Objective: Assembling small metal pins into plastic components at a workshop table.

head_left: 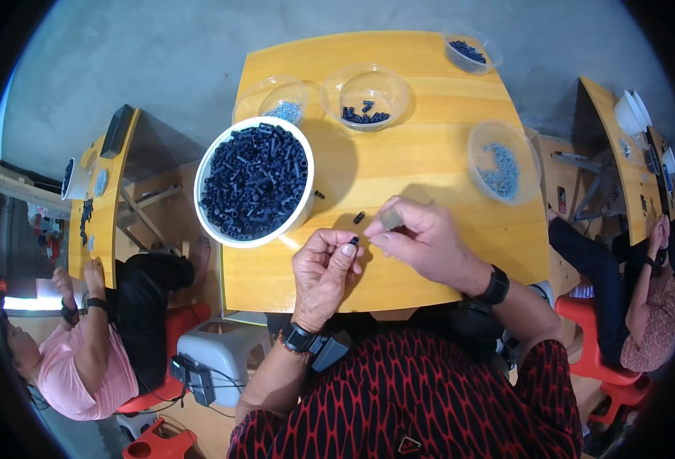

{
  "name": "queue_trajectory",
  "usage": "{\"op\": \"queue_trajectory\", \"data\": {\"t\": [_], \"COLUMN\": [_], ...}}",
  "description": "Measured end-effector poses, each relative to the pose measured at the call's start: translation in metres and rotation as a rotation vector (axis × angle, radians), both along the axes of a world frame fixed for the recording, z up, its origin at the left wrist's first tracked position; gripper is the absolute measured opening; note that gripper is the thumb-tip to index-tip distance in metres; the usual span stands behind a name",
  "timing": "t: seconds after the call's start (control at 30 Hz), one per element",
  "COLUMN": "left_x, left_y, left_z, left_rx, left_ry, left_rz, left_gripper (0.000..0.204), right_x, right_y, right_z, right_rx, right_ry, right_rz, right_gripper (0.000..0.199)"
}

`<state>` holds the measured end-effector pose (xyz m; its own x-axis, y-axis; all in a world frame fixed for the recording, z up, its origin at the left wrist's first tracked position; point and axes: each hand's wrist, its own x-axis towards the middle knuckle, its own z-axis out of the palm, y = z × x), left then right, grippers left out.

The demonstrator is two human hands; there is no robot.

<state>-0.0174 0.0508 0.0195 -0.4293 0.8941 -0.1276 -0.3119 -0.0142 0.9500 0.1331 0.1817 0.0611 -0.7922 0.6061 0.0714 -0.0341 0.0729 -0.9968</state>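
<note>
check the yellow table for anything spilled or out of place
One small black piece lies loose on the tabletop, another piece beside the white bucket. Similar pieces are heaped inside it, so the loose two may be strays.

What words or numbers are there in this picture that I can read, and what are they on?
None that can be read.
White bucket: no writing shows.
Small black piece in the left hand: too small to tell.
Black band on the right wrist: any marks are too small to read.
Black device by the grey stool: too blurred.
</note>
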Motion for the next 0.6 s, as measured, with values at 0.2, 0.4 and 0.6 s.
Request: {"op": "queue_trajectory", "data": {"t": [0.2, 0.4, 0.6], "left_x": [-0.001, -0.002, -0.002], "left_y": [0.003, 0.005, 0.007], "left_z": [-0.005, -0.007, -0.005], "left_rx": [0.031, 0.022, 0.015], "left_ry": [-0.051, -0.055, -0.025], "left_rz": [0.032, 0.037, 0.038], "left_gripper": [0.015, 0.014, 0.012], "right_x": [-0.018, -0.022, -0.022], "right_y": [0.003, 0.005, 0.007], "right_z": [-0.026, -0.034, -0.038], "right_rx": [-0.144, -0.112, -0.01], "right_ry": [0.055, 0.038, 0.032], "right_rz": [0.008, 0.017, -0.006], "right_gripper": [0.009, 0.007, 0.008]}}
